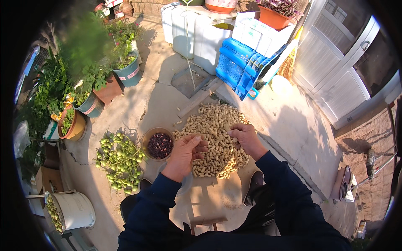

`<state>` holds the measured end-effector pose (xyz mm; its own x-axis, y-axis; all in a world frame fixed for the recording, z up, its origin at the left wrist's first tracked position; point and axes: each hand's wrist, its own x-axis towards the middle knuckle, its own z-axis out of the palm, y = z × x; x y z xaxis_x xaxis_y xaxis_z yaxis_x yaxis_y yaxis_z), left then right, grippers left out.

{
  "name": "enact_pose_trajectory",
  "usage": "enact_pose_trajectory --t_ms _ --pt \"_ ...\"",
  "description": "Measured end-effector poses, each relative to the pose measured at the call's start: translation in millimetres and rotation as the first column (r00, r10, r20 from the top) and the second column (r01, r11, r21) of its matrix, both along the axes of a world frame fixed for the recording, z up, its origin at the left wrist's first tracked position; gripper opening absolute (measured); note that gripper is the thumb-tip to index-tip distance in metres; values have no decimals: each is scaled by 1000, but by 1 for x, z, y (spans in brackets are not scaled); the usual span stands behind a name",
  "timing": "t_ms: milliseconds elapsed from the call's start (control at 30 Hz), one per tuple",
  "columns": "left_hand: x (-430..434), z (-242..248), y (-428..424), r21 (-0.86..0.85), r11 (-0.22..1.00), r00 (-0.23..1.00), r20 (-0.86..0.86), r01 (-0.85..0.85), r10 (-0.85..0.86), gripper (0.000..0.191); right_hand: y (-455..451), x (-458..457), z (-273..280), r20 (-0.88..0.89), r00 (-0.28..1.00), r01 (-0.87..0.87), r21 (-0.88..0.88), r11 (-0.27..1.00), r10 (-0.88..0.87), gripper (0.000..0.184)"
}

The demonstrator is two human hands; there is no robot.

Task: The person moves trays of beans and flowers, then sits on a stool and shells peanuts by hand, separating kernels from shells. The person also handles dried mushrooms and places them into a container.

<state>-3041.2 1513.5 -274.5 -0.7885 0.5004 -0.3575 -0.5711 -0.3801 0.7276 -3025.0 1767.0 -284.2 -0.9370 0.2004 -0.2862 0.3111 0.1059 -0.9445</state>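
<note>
A large heap of unshelled peanuts point(216, 131) lies on the concrete ground before me. Over its left edge is my left hand point(186, 152), palm turned inward and fingers apart, with nothing visible in it. My right hand point(246, 138) is over the heap's right side, thumb and fingers closed on what looks like a peanut point(235, 140), mostly hidden by the fingers. Just left of my left hand stands a round bowl point(145, 141) holding dark and a few pinkish shelled kernels point(160, 145). A clear plastic container point(186, 185) sits partly hidden beneath my left wrist.
Green round fruits on stems point(119, 161) lie left of the bowl. Potted plants point(127, 73) line the left side. A blue plastic crate point(240, 62) leans behind the heap by white containers point(205, 40). A white bucket point(77, 210) is at lower left; my shoes flank the heap's near side.
</note>
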Motion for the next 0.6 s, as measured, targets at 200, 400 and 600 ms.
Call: enact_pose_trajectory --t_ms 200,400,600 --pt "16 4 16 32 998 983 -181 45 -39 24 -59 42 54 -397 854 -69 554 829 336 16" --pt "17 5 12 -12 997 971 -228 72 -72 17 -71 50 53 -437 823 -69 558 827 364 14" --pt "17 8 13 48 999 972 -236 13 -1 19 -70 46 45 -273 947 -147 87 985 166 14"
